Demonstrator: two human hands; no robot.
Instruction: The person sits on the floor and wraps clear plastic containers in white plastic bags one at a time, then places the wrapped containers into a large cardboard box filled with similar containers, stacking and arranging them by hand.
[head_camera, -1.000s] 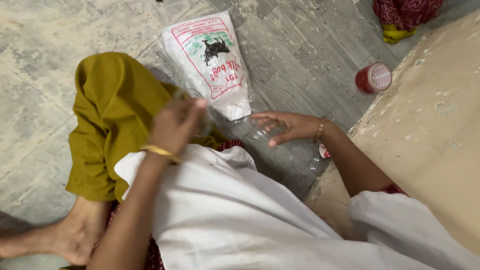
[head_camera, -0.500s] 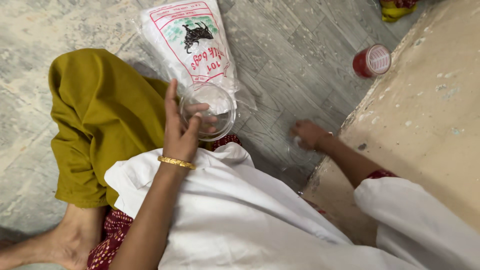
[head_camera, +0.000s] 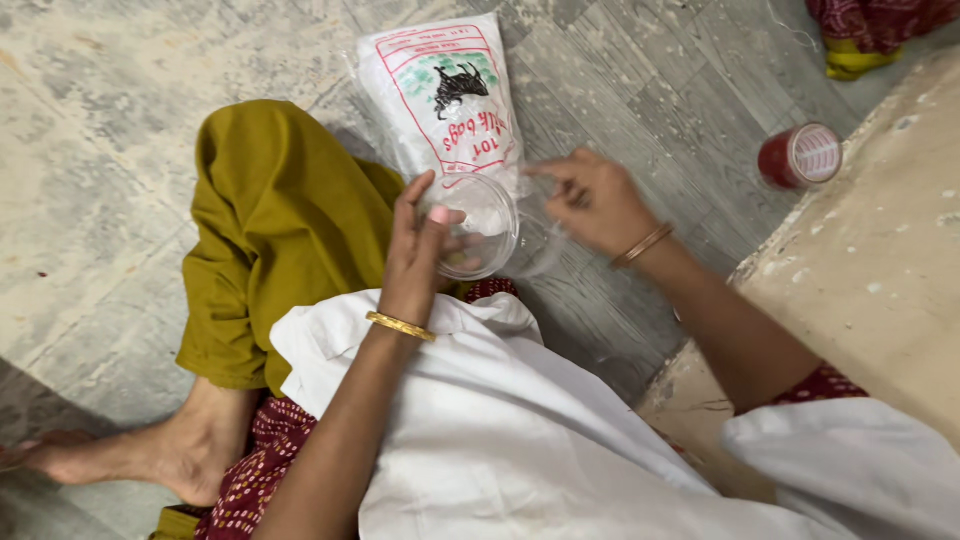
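My left hand (head_camera: 418, 252) holds a small clear round plastic container (head_camera: 482, 226) by its rim, above my lap. My right hand (head_camera: 592, 199) is just to its right, fingers pinched on thin clear plastic (head_camera: 540, 245) next to the container. Behind both hands a white printed plastic bag pack (head_camera: 443, 100) lies flat on the grey floor. A gold bangle sits on each wrist.
My bent knee in olive-green cloth (head_camera: 270, 215) is at left, a white cloth (head_camera: 500, 430) covers my lap. A red tape roll (head_camera: 800, 156) lies on the floor at right, beside a raised beige slab (head_camera: 880, 270). Red and yellow cloth (head_camera: 870, 30) is top right.
My right hand came up from the floor at right to the container, now pinching clear plastic. My left hand keeps holding the clear container. The view shifted slightly.
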